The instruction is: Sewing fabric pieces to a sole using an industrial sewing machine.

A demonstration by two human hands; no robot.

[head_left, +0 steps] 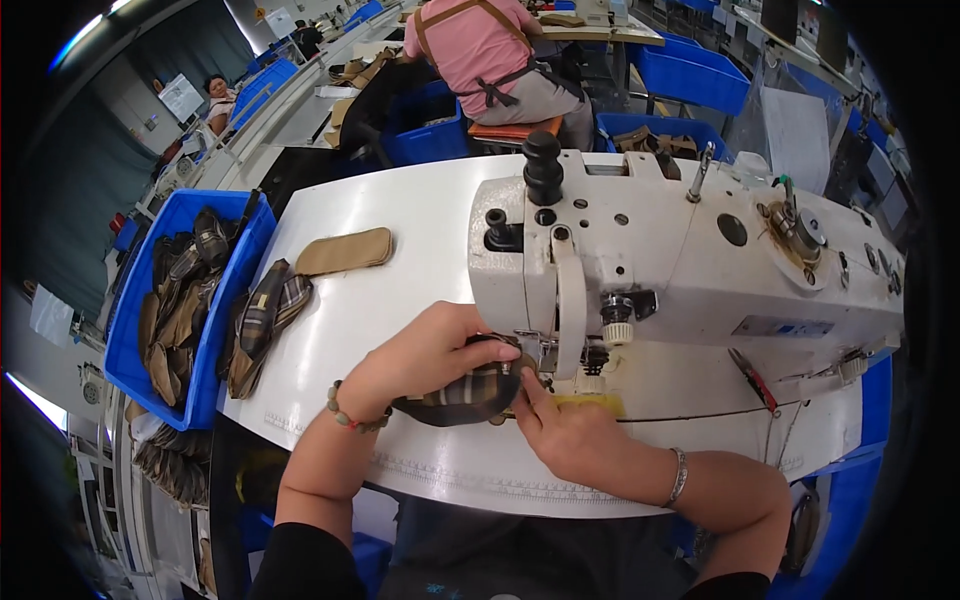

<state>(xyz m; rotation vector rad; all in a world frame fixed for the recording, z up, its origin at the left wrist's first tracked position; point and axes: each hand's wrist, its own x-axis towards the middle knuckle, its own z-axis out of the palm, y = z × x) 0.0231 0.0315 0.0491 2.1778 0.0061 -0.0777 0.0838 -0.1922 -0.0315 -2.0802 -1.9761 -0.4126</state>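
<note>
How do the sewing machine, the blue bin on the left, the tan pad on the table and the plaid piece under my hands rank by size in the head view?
1. sewing machine
2. blue bin
3. Unsure: tan pad and plaid piece look alike; hands cover it.

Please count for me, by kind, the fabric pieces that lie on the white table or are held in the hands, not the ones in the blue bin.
Plaid piece at the needle, held by left hand and right hand: 1
Plaid pieces by the table edge: cannot tell, they overlap
Plain tan piece: 1
Total: at least 3
</note>
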